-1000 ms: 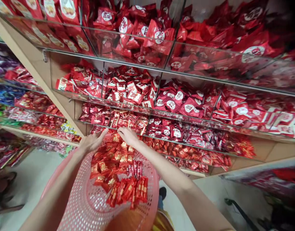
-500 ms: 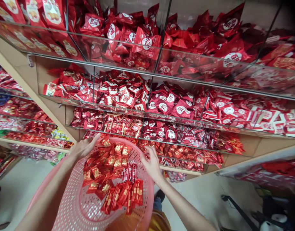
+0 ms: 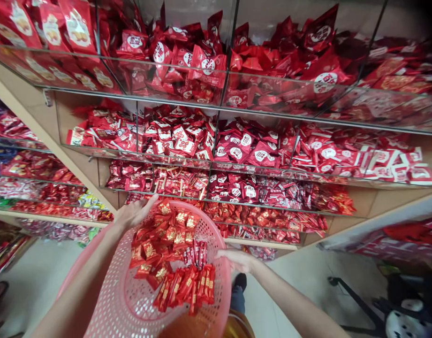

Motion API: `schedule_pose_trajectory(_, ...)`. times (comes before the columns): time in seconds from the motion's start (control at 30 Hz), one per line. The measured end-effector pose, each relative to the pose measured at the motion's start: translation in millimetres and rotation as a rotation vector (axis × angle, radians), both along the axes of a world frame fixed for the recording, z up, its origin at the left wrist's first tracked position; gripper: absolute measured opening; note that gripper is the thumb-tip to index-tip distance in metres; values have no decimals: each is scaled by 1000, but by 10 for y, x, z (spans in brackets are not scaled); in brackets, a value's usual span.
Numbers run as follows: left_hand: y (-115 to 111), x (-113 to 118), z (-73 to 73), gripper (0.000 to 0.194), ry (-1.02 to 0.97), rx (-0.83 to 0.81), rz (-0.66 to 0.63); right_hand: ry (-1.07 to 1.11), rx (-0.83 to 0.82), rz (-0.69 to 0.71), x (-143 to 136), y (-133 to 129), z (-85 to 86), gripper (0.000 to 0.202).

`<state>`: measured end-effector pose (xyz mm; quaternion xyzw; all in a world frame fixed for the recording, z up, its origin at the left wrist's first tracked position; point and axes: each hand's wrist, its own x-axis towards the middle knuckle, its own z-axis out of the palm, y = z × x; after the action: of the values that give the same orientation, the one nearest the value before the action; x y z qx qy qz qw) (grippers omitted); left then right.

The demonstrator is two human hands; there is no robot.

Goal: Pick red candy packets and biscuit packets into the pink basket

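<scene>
A pink perforated plastic basket (image 3: 112, 281) is held up in front of my body. Inside it lie red and gold wrapped candies (image 3: 180, 230), several long red sticks (image 3: 187, 286) and a small bunch of checkered purple-red sticks (image 3: 196, 252). My left hand (image 3: 136, 213) grips the basket's upper left rim, its thumb along the edge. On the right side, my right hand (image 3: 235, 259) pinches the rim, with its fingers partly hidden.
Tiered shelves (image 3: 187, 162) with clear dividers and red packets stretch across ahead. More candy shelves (image 3: 36, 164) stand at left. A dark wheeled object (image 3: 405, 324) is on the floor at lower right.
My right hand has moved down and outward along the rim and closed on it. The basket and my left hand sit slightly farther right in view; the view has shifted a little.
</scene>
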<state>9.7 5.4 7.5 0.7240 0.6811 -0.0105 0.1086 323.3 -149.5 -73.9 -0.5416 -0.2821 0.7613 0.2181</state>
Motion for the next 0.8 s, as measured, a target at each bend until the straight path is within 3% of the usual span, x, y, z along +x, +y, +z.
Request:
schedule_pose_trajectory(0.23,41,29,74,82,0,-79,-21,-9,32,-58,-89,-225,-71,29)
schedule_pose_trajectory(0.43,34,135,167,84,-76,-62,-129,-18,99,-157,-110,-479,40,24)
schedule_pose_trajectory(0.57,-57,248,307,87,-107,-38,-161,-58,113,-195,-129,-651,166,21)
schedule_pose_trajectory(0.8,-324,474,576,69,-221,132,-304,87,30,-288,-260,-1194,276,30)
